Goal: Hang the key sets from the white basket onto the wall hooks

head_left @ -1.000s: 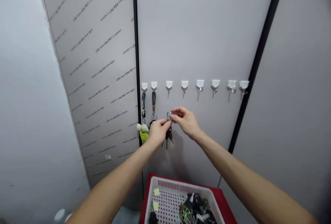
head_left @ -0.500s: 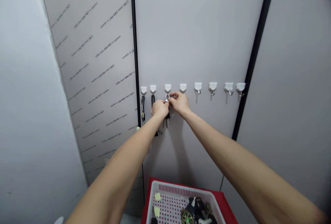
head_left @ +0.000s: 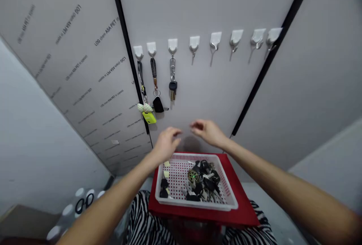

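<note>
Keys hang with a black-headed one from a silver clip on the third white hook from the left, overlapping so that their number cannot be told. Below them, the person's left hand is in the air with thumb and fingertips apart, motion blur softening their edges. The right hand faces it, well apart, its fingers loosely curled and parted from the thumb; the blur is stronger there, and the inner fingers are partly hidden.

Just below both hands, a white basket sits on a red surface, its upper left corner partly covered by the left hand and wrist. Inside, a key pile fills the right side, too tangled to count, with a round yellow-green piece on it. Pale paper squares lie along the left side, the lowest partly covered by dark keys.

On the first hook, a dark strap bears a lime-green tag; on the second, a braided strap bears a black fob. At lower left, the forearm cuts off black-handled scissors above white-capped bottles, and zebra-striped fabric shows below the red surface.
</note>
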The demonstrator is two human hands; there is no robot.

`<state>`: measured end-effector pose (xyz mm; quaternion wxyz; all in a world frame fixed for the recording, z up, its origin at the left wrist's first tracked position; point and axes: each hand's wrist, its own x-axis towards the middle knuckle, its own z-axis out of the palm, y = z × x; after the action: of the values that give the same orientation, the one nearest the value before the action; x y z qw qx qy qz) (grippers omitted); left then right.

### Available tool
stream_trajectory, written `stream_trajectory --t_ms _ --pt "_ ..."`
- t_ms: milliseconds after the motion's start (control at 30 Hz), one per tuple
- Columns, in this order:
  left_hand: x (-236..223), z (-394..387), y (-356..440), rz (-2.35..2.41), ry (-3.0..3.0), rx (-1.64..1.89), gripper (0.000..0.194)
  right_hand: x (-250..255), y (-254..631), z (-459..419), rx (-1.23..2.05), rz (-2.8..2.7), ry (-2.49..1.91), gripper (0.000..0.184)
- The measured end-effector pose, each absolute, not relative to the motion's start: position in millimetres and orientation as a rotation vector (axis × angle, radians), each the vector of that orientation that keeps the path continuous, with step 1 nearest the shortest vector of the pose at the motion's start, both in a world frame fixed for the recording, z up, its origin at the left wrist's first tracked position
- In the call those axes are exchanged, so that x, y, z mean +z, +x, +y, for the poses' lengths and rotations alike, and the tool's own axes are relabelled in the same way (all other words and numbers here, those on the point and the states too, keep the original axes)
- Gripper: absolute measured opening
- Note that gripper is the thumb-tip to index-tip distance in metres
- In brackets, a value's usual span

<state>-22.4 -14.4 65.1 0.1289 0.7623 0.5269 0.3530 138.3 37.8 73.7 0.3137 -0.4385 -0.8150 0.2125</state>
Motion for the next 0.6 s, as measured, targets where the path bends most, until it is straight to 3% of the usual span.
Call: stream_trajectory --t_ms 233,433,600 --pt "-21 -41 -1 1.497 2.264 0.458 0.028 -8 163 -10 0.508 -2.651 -1.244 0.016" --pt "-39 -38 15 1.51 2.187 0.449 0.025 -17 156 -19 0.288 -2.795 -1.355 0.023" --pt "-38 -30 5 1.508 1.858 0.519 0.01 -17 159 -15 0.425 -2.727 -1.299 0.023"
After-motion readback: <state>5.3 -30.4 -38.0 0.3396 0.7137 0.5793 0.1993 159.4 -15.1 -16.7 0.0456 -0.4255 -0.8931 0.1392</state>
